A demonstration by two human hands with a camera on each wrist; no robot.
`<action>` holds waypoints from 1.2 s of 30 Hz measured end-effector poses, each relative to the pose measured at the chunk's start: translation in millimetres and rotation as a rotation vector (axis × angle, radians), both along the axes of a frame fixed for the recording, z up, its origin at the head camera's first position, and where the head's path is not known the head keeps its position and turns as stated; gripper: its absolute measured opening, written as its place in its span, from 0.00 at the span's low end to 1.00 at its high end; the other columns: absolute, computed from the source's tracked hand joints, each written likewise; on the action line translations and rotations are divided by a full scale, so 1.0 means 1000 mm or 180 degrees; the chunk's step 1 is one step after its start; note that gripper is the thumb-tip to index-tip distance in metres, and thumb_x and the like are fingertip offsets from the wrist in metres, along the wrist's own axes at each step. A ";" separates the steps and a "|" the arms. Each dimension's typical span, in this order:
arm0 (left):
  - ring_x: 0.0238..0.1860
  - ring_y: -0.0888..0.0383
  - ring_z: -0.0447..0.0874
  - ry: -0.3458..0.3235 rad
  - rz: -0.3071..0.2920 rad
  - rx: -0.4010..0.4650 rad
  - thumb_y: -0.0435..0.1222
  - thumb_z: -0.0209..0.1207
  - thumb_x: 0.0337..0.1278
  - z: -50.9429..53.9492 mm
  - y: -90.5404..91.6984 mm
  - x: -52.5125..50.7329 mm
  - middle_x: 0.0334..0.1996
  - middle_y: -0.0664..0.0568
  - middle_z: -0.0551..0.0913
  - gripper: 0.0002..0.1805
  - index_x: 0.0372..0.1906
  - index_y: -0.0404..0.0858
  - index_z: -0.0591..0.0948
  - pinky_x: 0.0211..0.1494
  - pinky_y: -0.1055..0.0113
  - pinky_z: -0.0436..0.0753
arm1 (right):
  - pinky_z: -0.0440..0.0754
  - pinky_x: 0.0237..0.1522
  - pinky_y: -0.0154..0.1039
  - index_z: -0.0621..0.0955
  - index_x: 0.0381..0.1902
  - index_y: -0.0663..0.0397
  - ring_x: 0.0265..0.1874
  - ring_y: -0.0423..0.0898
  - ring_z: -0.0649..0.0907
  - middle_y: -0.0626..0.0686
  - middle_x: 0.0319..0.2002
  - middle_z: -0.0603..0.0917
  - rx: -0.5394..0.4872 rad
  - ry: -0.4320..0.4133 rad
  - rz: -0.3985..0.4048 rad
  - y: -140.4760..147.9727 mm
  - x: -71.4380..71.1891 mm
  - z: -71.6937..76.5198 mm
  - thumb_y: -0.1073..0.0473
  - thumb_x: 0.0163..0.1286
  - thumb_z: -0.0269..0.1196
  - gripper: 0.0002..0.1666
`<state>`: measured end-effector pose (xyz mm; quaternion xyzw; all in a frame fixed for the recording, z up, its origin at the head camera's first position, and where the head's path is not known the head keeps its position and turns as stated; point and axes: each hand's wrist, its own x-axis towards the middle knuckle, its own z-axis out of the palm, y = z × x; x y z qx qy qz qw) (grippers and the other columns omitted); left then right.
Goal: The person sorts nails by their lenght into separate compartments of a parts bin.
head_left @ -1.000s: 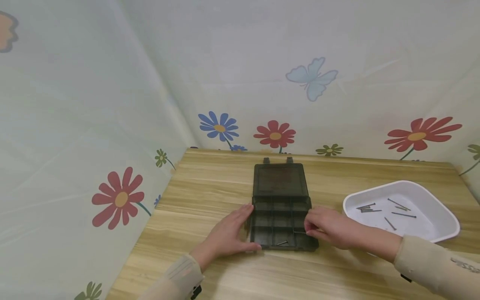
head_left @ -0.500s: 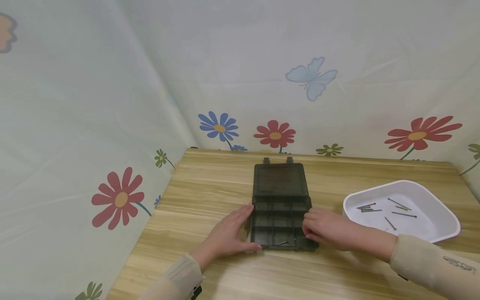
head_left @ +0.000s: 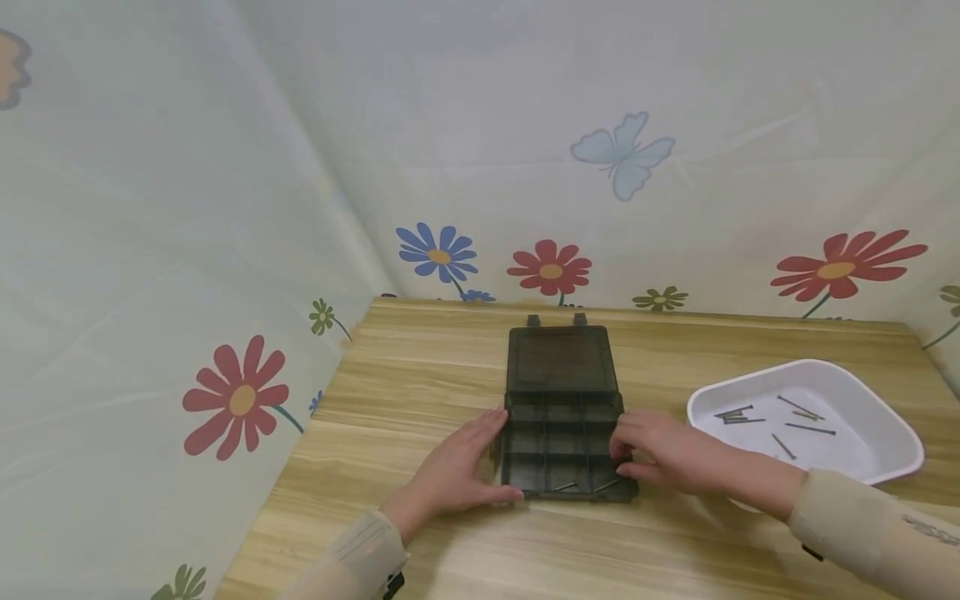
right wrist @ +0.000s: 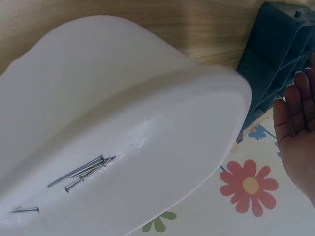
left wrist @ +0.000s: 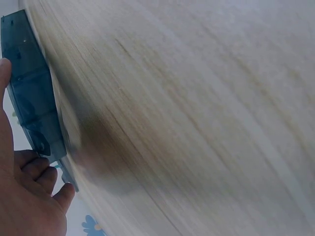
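Observation:
A dark translucent compartment box (head_left: 562,440) lies on the table with its lid (head_left: 561,358) folded back. My left hand (head_left: 453,467) rests against its left side, fingers extended, with the thumb at the near left corner. In the left wrist view, the left fingertips (left wrist: 37,164) touch the box's side wall. My right hand (head_left: 663,450) is over the box's right edge, thumb and fingers apart and holding nothing visible. Below its thumb, a thin metal nail or screw (head_left: 606,484) lies slanted in the near right compartment. Another short metal nail or screw (head_left: 565,486) lies in the near middle compartment.
Right of the box stands a white tray (head_left: 885,450), partly behind my right forearm. Inside are several loose nails (head_left: 810,429); the right wrist view also shows a threaded screw (right wrist: 91,169). A flower-printed sheet (head_left: 480,167) rises behind and left of the wooden table (head_left: 427,350).
My right hand held a thin nail or screw above the near right compartment; its thumb and fingers have parted and the piece now lies there. The left hand has stayed in place.

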<state>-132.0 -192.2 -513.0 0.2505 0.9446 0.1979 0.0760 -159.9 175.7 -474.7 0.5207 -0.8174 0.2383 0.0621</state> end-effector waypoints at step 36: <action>0.86 0.51 0.52 -0.0020 -0.0022 0.0030 0.74 0.67 0.53 0.001 0.000 0.000 0.87 0.50 0.55 0.67 0.87 0.41 0.54 0.86 0.49 0.59 | 0.89 0.43 0.37 0.88 0.47 0.50 0.43 0.36 0.86 0.40 0.43 0.88 0.0156 -0.0369 -0.1403 0.116 -0.017 0.038 0.59 0.57 0.83 0.21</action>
